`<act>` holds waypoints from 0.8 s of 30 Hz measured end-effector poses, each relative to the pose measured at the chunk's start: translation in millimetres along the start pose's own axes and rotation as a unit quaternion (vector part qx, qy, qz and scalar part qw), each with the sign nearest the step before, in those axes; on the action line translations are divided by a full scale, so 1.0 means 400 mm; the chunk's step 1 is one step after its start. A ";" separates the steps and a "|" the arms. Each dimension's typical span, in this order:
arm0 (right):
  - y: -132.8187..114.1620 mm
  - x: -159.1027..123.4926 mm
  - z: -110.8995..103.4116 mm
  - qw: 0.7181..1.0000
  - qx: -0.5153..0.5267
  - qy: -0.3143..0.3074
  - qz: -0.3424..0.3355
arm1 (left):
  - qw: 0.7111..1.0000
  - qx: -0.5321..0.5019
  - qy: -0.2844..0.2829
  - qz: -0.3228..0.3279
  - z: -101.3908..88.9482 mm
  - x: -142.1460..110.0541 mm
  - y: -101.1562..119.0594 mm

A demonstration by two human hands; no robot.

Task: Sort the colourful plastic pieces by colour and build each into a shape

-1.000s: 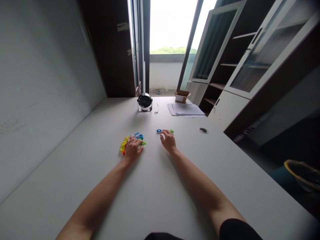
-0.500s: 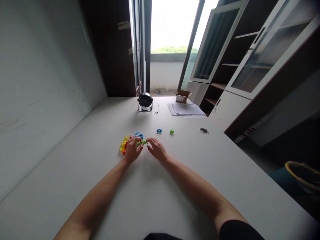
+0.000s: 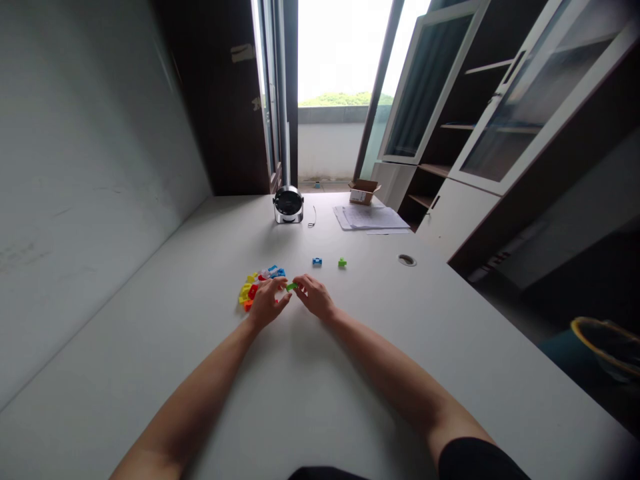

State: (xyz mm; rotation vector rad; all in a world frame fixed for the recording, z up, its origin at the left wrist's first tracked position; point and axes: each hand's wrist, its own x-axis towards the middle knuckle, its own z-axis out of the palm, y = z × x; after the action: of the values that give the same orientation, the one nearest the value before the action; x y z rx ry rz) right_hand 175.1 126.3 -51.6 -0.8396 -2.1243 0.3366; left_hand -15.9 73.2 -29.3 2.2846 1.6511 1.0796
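**Left hand (image 3: 267, 301), right hand (image 3: 314, 296) pinching small green plastic block (image 3: 291, 286) on white bench (image 3: 350, 373).**
Multicoloured plastic block heap (image 3: 257, 288) just left; blue block (image 3: 317, 262), green block (image 3: 342, 263) farther out.

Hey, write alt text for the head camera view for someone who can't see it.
A person's left hand and right hand meet at a small green plastic piece on a white desk, beside a heap of colourful plastic pieces. A blue piece and another green piece lie farther forward.

Office: long white desk (image 3: 150, 347), glass-door cabinets (image 3: 505, 113) (papers (image 3: 370, 218) too).
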 end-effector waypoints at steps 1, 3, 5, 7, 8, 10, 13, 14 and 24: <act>0.000 0.000 0.000 1.000 0.003 0.002 0.003 | 1.000 0.003 -0.002 0.001 -0.001 0.000 0.000; -0.001 0.000 0.000 1.000 0.008 0.002 0.007 | 1.000 0.011 -0.005 -0.001 -0.002 0.001 0.002; -0.001 0.000 -0.001 1.000 0.014 0.000 0.011 | 1.000 0.012 -0.007 -0.002 -0.002 0.002 0.002; -0.002 0.000 -0.001 1.000 0.026 -0.004 0.009 | 1.000 0.010 -0.004 -0.004 -0.002 0.003 0.001; -0.002 -0.001 -0.002 0.999 0.034 -0.007 0.006 | 1.000 0.010 0.001 -0.009 -0.002 0.003 0.000; -0.003 -0.001 -0.003 0.999 0.048 -0.012 -0.005 | 1.000 0.012 0.012 -0.024 0.000 0.003 -0.006; -0.005 -0.001 -0.004 0.998 0.054 -0.020 -0.018 | 0.999 0.016 0.024 -0.037 0.004 0.002 -0.014; -0.005 -0.001 -0.004 0.998 0.052 -0.021 -0.020 | 0.999 0.015 0.026 -0.034 0.006 0.001 -0.017; 0.003 -0.002 -0.001 0.999 0.047 -0.015 -0.009 | 0.999 -0.027 0.046 -0.001 0.011 0.002 -0.021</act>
State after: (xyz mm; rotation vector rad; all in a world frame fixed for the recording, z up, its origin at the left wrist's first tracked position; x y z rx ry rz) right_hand 176.4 126.7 -52.5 -0.7655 -2.1247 0.4379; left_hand -19.5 78.7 -36.2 2.2305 1.6368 1.2308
